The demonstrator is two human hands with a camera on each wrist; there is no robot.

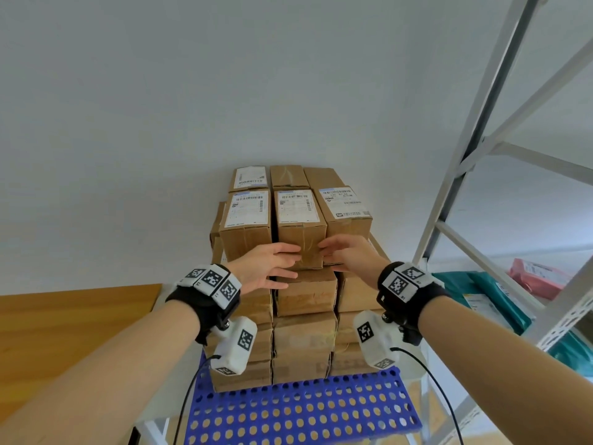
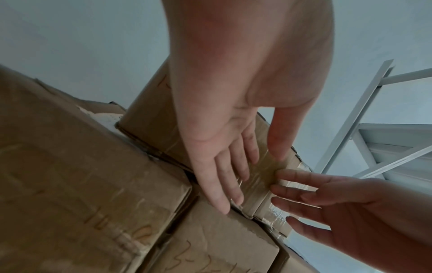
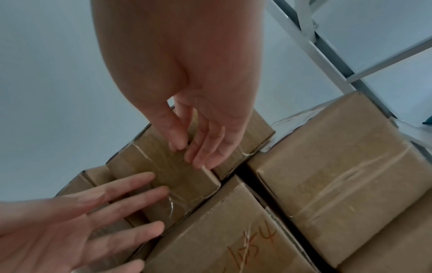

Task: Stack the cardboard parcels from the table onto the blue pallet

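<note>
Both hands, the left hand and right hand, lie with spread, straight fingers against the taped front of the middle top parcel on the blue pallet, seemingly seating it; next probably means squaring it flush.

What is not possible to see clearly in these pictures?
- Label text on the top parcels: too small, head view.
- Stack's rear rows: hidden by the front parcels.
- Blue pallet: cut off by the bottom edge.
- Table: mostly hidden by the left hand and forearm.
- Right hand fingertip contact: blurred.
</note>
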